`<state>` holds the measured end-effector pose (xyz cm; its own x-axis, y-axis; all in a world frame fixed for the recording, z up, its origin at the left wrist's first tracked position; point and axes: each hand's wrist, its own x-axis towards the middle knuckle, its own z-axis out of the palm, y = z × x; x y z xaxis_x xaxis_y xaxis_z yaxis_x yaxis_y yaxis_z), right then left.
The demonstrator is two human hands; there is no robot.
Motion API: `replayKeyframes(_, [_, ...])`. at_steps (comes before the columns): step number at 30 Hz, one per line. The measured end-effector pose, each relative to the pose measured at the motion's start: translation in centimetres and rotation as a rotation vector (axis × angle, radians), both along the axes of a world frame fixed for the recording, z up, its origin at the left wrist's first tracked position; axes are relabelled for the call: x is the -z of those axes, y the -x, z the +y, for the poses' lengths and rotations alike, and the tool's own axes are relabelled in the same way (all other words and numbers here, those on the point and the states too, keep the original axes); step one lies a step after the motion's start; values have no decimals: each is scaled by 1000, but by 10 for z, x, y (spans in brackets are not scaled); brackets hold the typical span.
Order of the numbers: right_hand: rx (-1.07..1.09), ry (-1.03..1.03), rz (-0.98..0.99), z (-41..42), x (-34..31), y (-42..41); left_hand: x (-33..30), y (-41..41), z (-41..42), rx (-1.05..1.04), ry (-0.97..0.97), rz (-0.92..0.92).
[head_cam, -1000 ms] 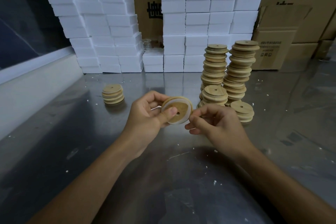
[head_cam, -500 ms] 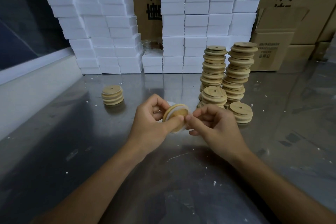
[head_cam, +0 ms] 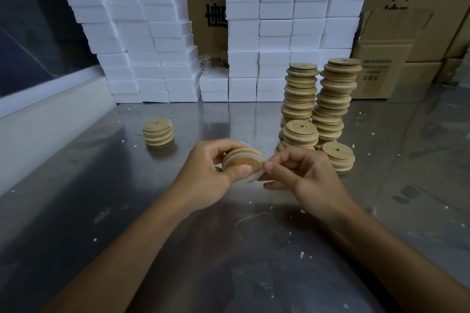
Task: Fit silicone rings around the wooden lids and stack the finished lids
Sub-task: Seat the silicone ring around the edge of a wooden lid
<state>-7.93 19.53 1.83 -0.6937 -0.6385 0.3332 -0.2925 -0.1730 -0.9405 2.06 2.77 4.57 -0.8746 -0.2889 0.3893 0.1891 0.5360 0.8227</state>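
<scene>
Wooden lid (head_cam: 243, 163), held on edge above the table (head_cam: 101, 198), my left hand (head_cam: 203, 178) clamping it by thumb and curled fingers so its rim stays exposed. My right hand (head_cam: 302, 175) pinches the silicone ring (head_cam: 255, 177) to stretch it on. Short stack (head_cam: 158, 132) left, tall stacks (head_cam: 318, 101) just behind; bare table nearer me.

White foam blocks (head_cam: 274, 28) stand stacked across the upper middle of the frame at the back of the steel worktop (head_cam: 76, 211), brown cardboard boxes (head_cam: 386, 68) at the upper right, white crumbs scattered about.
</scene>
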Motion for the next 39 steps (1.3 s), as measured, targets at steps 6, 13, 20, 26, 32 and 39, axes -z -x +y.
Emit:
replayKeyframes(6, [16,-42,115,1,0,1,1,-2,0,38,-140,-20])
replayKeyframes(13, [99,5,133,-1,0,-3,2,-1,9,16,-401,-10])
replayKeyframes(20, [161,59,72,-4,3,-2,10,4,14,-20,-471,-11])
replayKeyframes(26, [83,21,11,-1,-1,-3,3,2,3,-24,-194,-5])
replayKeyframes(32, [-33,29,-57,2,-7,-3,-6,-5,-1,54,-310,-64])
replayKeyframes(39, [-33,8,-32,5,-8,-2,-2,-4,2,43,-450,-81])
